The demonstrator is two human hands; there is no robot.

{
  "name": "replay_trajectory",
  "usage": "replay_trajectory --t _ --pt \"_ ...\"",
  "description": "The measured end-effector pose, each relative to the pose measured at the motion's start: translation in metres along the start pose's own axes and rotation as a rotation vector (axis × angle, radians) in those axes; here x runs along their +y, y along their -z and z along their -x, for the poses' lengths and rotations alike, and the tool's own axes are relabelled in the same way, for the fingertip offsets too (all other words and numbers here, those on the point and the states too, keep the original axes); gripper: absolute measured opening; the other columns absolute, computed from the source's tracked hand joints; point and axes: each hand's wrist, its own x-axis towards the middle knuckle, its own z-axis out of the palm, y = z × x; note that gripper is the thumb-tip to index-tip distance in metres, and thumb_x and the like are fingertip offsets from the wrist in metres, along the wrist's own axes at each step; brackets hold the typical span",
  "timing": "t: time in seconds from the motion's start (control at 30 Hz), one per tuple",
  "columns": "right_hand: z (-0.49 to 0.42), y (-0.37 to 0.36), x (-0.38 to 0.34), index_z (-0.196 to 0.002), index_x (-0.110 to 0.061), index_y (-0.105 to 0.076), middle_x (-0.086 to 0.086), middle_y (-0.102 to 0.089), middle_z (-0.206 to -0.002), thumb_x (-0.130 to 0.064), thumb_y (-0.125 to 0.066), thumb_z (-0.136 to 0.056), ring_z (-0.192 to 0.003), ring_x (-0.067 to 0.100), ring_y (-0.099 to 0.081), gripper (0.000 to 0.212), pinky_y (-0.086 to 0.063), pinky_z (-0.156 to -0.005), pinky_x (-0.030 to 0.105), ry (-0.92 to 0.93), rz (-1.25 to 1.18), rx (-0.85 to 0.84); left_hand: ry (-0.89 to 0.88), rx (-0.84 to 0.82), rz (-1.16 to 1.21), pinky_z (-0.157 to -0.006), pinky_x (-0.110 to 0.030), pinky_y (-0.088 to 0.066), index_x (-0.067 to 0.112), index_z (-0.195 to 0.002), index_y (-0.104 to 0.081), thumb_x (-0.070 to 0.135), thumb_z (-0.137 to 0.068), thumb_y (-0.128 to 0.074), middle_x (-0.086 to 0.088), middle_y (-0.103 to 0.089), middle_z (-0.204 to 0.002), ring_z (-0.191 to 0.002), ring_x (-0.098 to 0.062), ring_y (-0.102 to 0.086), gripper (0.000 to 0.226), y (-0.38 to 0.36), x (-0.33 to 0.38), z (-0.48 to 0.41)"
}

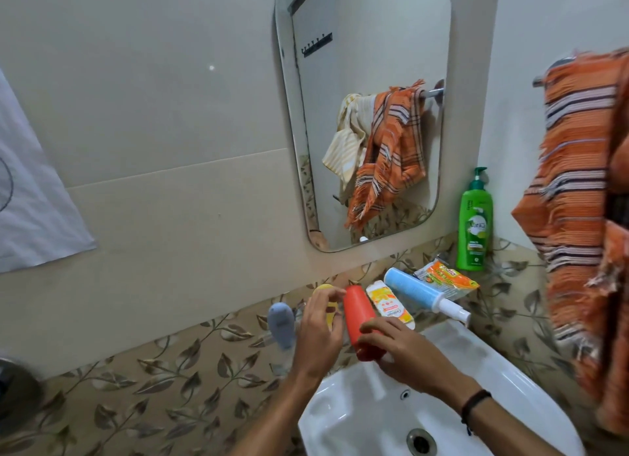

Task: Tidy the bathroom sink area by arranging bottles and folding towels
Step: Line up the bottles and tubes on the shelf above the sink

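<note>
Head view: right hand (405, 353) curls fingers round red bottle (359, 311); left hand (316, 333), fingers pinching yellow bottle (332, 311).

Home bathroom: white washbasin (357, 404), wall mirror (360, 81), orange towel (575, 190) on a rail (553, 67), green pump bottle (474, 227).

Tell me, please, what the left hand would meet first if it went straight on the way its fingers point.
The left hand would meet the yellow bottle, which it seems to pinch; behind that stands the leaf-patterned wall, though depth is unclear.
</note>
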Motion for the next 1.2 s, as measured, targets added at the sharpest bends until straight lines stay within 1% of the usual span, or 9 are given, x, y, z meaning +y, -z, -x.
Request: replay_trajectory --t 0.13,0.3,0.37,0.43,0.53,0.67,0.93,1.1,1.2 --pt "0.004 0.03 0.006 -0.13 -0.022 -0.064 -0.006 -0.063 -0.131 -0.017 -0.069 -0.087 -0.121 0.009 -0.059 0.044 -0.046 -0.103 0.021 -0.03 -0.159 0.157 0.009 -0.115 -0.016 -0.103 -0.026 -0.047 0.019 -0.121 -0.061 -0.006 -0.083 -0.06 0.008 -0.062 -0.123 -0.12 -0.005 -0.056 0.046 -0.007 -0.008 0.008" --pt "-0.024 0.076 0.024 -0.127 -0.022 -0.066 -0.017 -0.067 -0.122 -0.007 -0.077 -0.083 -0.11 -0.001 -0.063 0.048 -0.049 -0.094 0.016 -0.197 -0.354 0.232 0.174 -0.279 0.006 -0.118 -0.025 -0.032 0.021 -0.132 -0.054 0.008 -0.081 -0.065 0.007 -0.046 -0.146 -0.141 -0.007 -0.04 0.054 -0.026 -0.006 0.007" --pt "-0.042 0.091 0.033 -0.128 -0.026 -0.065 -0.018 -0.067 -0.118 -0.007 -0.076 -0.086 -0.105 -0.002 -0.063 0.047 -0.051 -0.089 0.016 -0.248 -0.374 0.147 0.282 -0.269 0.048 -0.113 -0.031 -0.041 0.026 -0.132 -0.05 0.012 -0.081 -0.067 0.01 -0.05 -0.142 -0.135 -0.006 -0.047 0.056 -0.034 -0.002 0.004" --pt "-0.062 0.1 0.041 -0.13 -0.027 -0.063 -0.016 -0.067 -0.116 -0.007 -0.074 -0.089 -0.105 -0.004 -0.062 0.047 -0.048 -0.09 0.014 -0.263 -0.371 0.063 0.397 -0.234 0.097 -0.099 -0.036 -0.053 0.033 -0.124 -0.048 0.011 -0.081 -0.069 0.019 -0.059 -0.123 -0.112 0.005 -0.058 0.053 -0.04 0.004 0.001" --pt "-0.092 0.106 0.05 -0.134 -0.019 -0.061 -0.003 -0.065 -0.119 -0.008 -0.07 -0.092 -0.108 0.008 -0.06 0.044 -0.046 -0.093 0.017 -0.257 -0.345 -0.024 0.559 -0.172 0.21 -0.086 -0.046 -0.059 0.032 -0.11 -0.051 0.006 -0.08 -0.067 0.02 -0.065 -0.104 -0.091 0.012 -0.062 0.043 -0.051 0.011 -0.003" --pt "-0.12 0.106 0.051 -0.139 -0.023 -0.058 -0.01 -0.054 -0.107 -0.013 -0.063 -0.098 -0.104 0.014 -0.058 0.043 -0.048 -0.096 0.025 -0.289 -0.313 -0.137 0.624 -0.16 0.217 -0.085 -0.047 -0.059 0.034 -0.098 -0.054 0.005 -0.074 -0.063 0.005 -0.071 -0.106 -0.098 -0.018 -0.069 0.039 -0.063 0.012 -0.004" --pt "-0.129 0.094 0.056 -0.139 -0.026 -0.058 -0.019 -0.051 -0.101 -0.015 -0.065 -0.097 -0.105 0.016 -0.058 0.044 -0.051 -0.1 0.04 -0.296 -0.268 -0.108 0.63 -0.166 0.239 -0.085 -0.046 -0.06 0.04 -0.103 -0.052 0.012 -0.066 -0.063 0.003 -0.067 -0.118 -0.104 -0.012 -0.067 0.048 -0.065 0.009 -0.003" --pt "-0.125 0.093 0.056 -0.142 -0.031 -0.055 -0.013 -0.054 -0.112 -0.015 -0.066 -0.096 -0.109 0.016 -0.058 0.05 -0.05 -0.1 0.036 -0.321 -0.341 -0.101 0.642 -0.16 0.251 -0.083 -0.047 -0.061 0.041 -0.104 -0.051 0.009 -0.07 -0.063 0.006 -0.065 -0.118 -0.103 -0.009 -0.066 0.049 -0.065 0.012 -0.002" --pt "-0.118 0.093 0.055 -0.147 -0.034 -0.048 -0.006 -0.053 -0.124 -0.014 -0.073 -0.09 -0.115 0.011 -0.054 0.065 -0.048 -0.096 0.027 -0.347 -0.382 -0.087 0.619 -0.142 0.243 -0.084 -0.044 -0.061 0.04 -0.105 -0.051 0.002 -0.074 -0.064 0.004 -0.065 -0.118 -0.105 -0.01 -0.065 0.051 -0.066 0.012 -0.001"
